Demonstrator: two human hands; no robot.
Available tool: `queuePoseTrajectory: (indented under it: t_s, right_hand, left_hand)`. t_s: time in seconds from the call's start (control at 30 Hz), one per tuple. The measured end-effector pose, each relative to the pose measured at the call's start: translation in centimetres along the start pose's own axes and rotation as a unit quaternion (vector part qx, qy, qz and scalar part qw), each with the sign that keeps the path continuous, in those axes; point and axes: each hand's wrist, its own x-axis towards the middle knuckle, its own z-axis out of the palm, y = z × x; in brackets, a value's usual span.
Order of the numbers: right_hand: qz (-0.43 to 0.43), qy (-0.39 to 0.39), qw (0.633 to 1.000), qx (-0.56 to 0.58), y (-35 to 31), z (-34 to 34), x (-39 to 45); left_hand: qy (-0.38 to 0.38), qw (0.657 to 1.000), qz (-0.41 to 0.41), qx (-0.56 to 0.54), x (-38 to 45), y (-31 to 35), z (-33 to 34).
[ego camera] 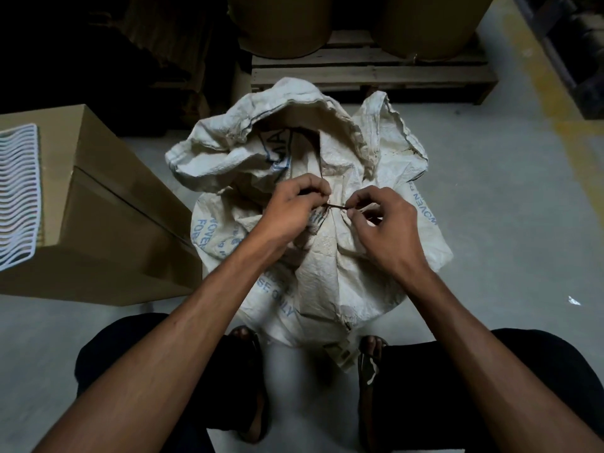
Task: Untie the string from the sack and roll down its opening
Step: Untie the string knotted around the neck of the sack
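Observation:
A crumpled white woven sack [330, 276] with blue print stands on the floor between my feet. Its neck is gathered and bound by a thin brown string [335, 207]. The loose top of the sack flops open behind the tie. My left hand [291, 210] pinches the string at the knot from the left. My right hand [385, 230] pinches the other end of the string from the right. A short taut stretch of string shows between the two sets of fingertips.
A brown cardboard box [108, 223] stands close on the left, with a white wire rack [16, 194] on top. A wooden pallet [372, 73] carrying two large brown drums [281, 24] sits behind the sack. My sandalled feet [251, 380] flank the sack's base on grey concrete floor.

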Motion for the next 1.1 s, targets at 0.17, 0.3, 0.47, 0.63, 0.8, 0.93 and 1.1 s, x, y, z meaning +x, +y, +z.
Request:
queuePoseTrajectory:
  t_s: [0.17,0.3,0.47,0.63,0.8,0.93,1.1]
  right_hand:
    - [-0.02,-0.048,0.994,-0.098,0.0,1.0,-0.7]
    - [-0.01,-0.042,0.992,-0.115,0.1,1.1,-0.7]
    - [-0.009,-0.04,0.995,-0.092,0.1,1.3,-0.3]
    - [-0.011,-0.04,0.995,-0.088,0.0,1.6,-0.4]
    - [-0.009,-0.063,0.991,-0.116,0.2,1.7,-0.6]
    - [-0.029,-0.088,0.984,-0.153,0.3,1.9,-0.8]
    - [-0.019,-0.118,0.979,-0.164,0.5,2.0,-0.3]
  left_hand:
    - [0.005,1.0,0.007,0.005,0.2,0.2,-0.3]
    - [0.027,0.994,0.001,0.11,0.3,-0.7,-0.4]
    - [0.013,0.945,0.052,0.324,-0.2,-1.4,-0.1]
    - [0.048,0.944,-0.003,0.326,-0.3,-1.5,0.1]
    - [0.04,0.979,-0.094,0.175,-0.2,-2.7,-0.7]
    - [0.033,0.98,-0.082,0.177,-0.2,-3.4,-0.9]
    - [0.003,0.963,-0.015,0.268,-0.3,-3.5,-0.8]
